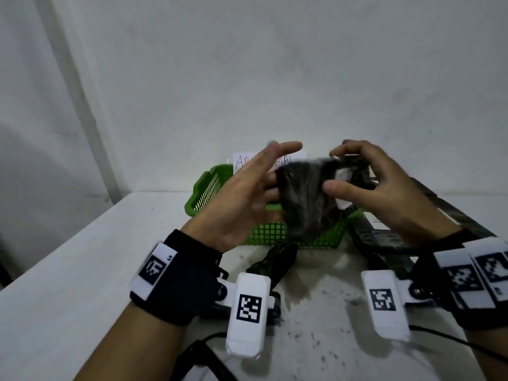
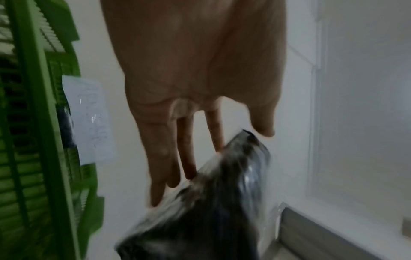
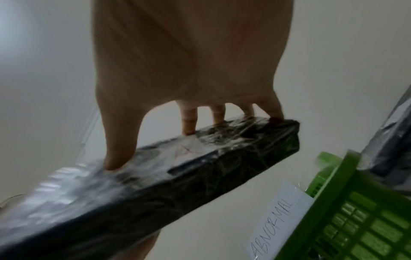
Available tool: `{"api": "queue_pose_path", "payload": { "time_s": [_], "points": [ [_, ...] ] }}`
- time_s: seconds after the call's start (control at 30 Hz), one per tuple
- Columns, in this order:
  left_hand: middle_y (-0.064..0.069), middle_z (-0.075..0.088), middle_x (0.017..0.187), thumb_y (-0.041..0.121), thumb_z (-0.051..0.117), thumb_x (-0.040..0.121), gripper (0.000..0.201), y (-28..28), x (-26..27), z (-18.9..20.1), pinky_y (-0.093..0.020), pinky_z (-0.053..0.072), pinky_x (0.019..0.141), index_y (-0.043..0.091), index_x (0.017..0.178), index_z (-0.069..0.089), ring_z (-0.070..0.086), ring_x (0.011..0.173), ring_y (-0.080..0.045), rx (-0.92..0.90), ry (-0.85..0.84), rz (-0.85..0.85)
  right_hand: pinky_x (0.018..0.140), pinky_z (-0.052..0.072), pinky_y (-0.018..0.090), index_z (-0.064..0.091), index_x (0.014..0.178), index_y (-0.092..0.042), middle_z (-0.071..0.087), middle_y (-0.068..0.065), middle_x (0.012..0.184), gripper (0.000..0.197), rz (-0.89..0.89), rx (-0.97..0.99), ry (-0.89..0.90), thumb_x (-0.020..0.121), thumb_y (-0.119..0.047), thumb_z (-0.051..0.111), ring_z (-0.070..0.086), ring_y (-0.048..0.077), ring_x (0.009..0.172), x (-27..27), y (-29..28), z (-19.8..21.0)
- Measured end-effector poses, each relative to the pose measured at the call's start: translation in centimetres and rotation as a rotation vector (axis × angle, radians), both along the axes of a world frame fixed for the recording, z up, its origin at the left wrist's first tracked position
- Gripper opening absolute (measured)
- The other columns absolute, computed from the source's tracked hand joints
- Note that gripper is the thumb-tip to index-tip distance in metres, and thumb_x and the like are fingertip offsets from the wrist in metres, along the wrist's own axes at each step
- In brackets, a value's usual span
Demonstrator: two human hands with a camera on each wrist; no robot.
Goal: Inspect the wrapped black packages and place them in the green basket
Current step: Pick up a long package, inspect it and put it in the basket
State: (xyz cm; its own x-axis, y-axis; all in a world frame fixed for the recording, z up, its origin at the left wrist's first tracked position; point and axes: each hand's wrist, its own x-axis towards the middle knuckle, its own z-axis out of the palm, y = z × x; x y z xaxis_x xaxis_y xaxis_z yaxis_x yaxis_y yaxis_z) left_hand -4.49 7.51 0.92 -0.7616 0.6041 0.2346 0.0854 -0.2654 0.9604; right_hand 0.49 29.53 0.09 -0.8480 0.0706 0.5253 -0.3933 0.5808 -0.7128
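A black package (image 1: 305, 193) wrapped in clear film is held in the air above the green basket (image 1: 209, 188). My right hand (image 1: 365, 177) grips its right end, thumb on the near face and fingers (image 3: 189, 121) on the far side. The same package (image 3: 177, 176) carries a white label in the right wrist view. My left hand (image 1: 261, 177) has its fingers (image 2: 160, 158) straight, their tips touching the blurred left end of the package (image 2: 211, 202). The green basket (image 2: 33, 123) stands behind the hands against the wall.
A paper sign reading ABNORMAL (image 3: 278, 219) is fixed to the basket's far side. More wrapped black packages lie on the white table: one in front of the basket (image 1: 275, 262), others at the right (image 1: 384, 235). A black cable (image 1: 453, 339) trails near the table's front.
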Motion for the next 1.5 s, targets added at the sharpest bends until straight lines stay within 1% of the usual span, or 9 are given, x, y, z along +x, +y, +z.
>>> {"api": "queue_pose_path", "payload": {
  "time_s": [0.1, 0.23, 0.37, 0.5, 0.6, 0.93, 1.2, 1.33, 1.5],
  "points": [
    [-0.011, 0.067, 0.128, 0.06, 0.041, 0.093, 0.06, 0.4, 0.4, -0.1, -0.048, 0.052, 0.097, 0.019, 0.133, 0.06, 0.065, 0.116, -0.029, -0.022, -0.162, -0.123, 0.1, 0.042, 0.016, 0.062, 0.113, -0.037, 0.044, -0.017, 0.143, 0.064, 0.066, 0.009, 0.035, 0.059, -0.062, 0.083, 0.045, -0.015, 0.127, 0.2, -0.4, -0.1],
    [-0.01, 0.065, 0.099, 0.042, 0.053, 0.095, 0.034, 1.5, 0.6, -1.7, -0.042, 0.054, 0.084, 0.016, 0.112, 0.068, 0.062, 0.094, -0.031, -0.052, -0.326, -0.301, 0.111, 0.038, 0.022, 0.065, 0.11, -0.035, 0.044, -0.012, 0.146, 0.057, 0.109, 0.059, 0.042, 0.06, -0.054, 0.087, 0.042, -0.008, 0.135, -0.4, -1.3, -1.0],
    [-0.015, 0.061, 0.103, 0.053, 0.042, 0.099, 0.049, 1.6, -0.3, -1.7, -0.051, 0.05, 0.093, 0.012, 0.117, 0.064, 0.057, 0.101, -0.039, -0.005, -0.455, -0.138, 0.12, 0.032, 0.041, 0.057, 0.131, -0.046, 0.041, -0.012, 0.152, 0.055, 0.016, 0.13, -0.008, 0.08, -0.065, 0.067, 0.036, -0.003, 0.14, -1.0, -2.1, -1.7],
    [-0.011, 0.064, 0.105, 0.053, 0.035, 0.1, 0.058, 1.5, -0.2, -1.0, -0.036, 0.059, 0.07, 0.012, 0.135, 0.056, 0.064, 0.083, -0.021, -0.086, -0.364, 0.053, 0.115, 0.038, 0.038, 0.045, 0.141, -0.055, 0.042, -0.029, 0.152, 0.069, 0.326, 0.031, -0.151, 0.076, -0.058, 0.07, 0.035, -0.004, 0.143, 0.0, -2.8, -1.0],
    [-0.004, 0.07, 0.084, 0.05, 0.04, 0.102, 0.051, 1.5, 0.3, -0.7, -0.028, 0.057, 0.052, 0.012, 0.132, 0.058, 0.069, 0.064, -0.015, -0.076, -0.314, 0.065, 0.111, 0.045, 0.046, 0.047, 0.144, -0.039, 0.049, -0.017, 0.15, 0.073, 0.438, 0.012, -0.115, 0.077, -0.04, 0.076, 0.044, 0.01, 0.142, 0.4, -3.4, -0.6],
    [-0.017, 0.066, 0.128, 0.051, 0.054, 0.096, 0.047, 0.7, -0.1, -0.2, -0.053, 0.058, 0.087, 0.02, 0.129, 0.064, 0.067, 0.115, -0.032, -0.07, -0.233, 0.113, 0.099, 0.053, 0.025, 0.058, 0.128, -0.021, 0.061, -0.014, 0.136, 0.048, 0.234, 0.091, 0.255, 0.083, -0.016, 0.072, 0.058, 0.002, 0.126, 0.2, -4.9, -1.3],
    [-0.001, 0.071, 0.11, 0.029, 0.078, 0.069, 0.075, 0.2, -0.4, -0.2, -0.031, 0.058, 0.062, 0.021, 0.136, 0.046, 0.072, 0.088, -0.013, -0.114, -0.038, 0.059, 0.11, 0.044, 0.048, 0.038, 0.147, -0.043, 0.051, -0.011, 0.149, 0.086, 0.268, -0.395, -0.145, 0.068, -0.069, 0.06, 0.053, 0.012, 0.133, -0.3, -2.6, -0.1],
    [-0.002, 0.068, 0.122, 0.026, 0.08, 0.06, 0.078, 0.8, 0.2, -0.7, -0.023, 0.054, 0.062, 0.02, 0.13, 0.047, 0.071, 0.1, -0.014, -0.246, 0.068, -0.008, 0.1, 0.048, 0.051, 0.04, 0.144, -0.038, 0.07, -0.002, 0.126, 0.078, 0.273, -0.452, -0.216, 0.073, -0.042, 0.072, 0.067, 0.019, 0.117, -0.7, -2.0, -0.1],
    [-0.002, 0.069, 0.118, 0.022, 0.08, 0.061, 0.069, 1.1, 0.5, -0.9, -0.02, 0.054, 0.062, 0.02, 0.123, 0.05, 0.073, 0.087, -0.009, -0.28, 0.115, -0.019, 0.074, 0.057, 0.03, 0.042, 0.142, -0.027, 0.073, 0.005, 0.103, 0.079, 0.153, -0.486, -0.102, 0.067, -0.022, 0.07, 0.075, 0.016, 0.089, -0.7, -2.9, -0.5]
  ]
}}
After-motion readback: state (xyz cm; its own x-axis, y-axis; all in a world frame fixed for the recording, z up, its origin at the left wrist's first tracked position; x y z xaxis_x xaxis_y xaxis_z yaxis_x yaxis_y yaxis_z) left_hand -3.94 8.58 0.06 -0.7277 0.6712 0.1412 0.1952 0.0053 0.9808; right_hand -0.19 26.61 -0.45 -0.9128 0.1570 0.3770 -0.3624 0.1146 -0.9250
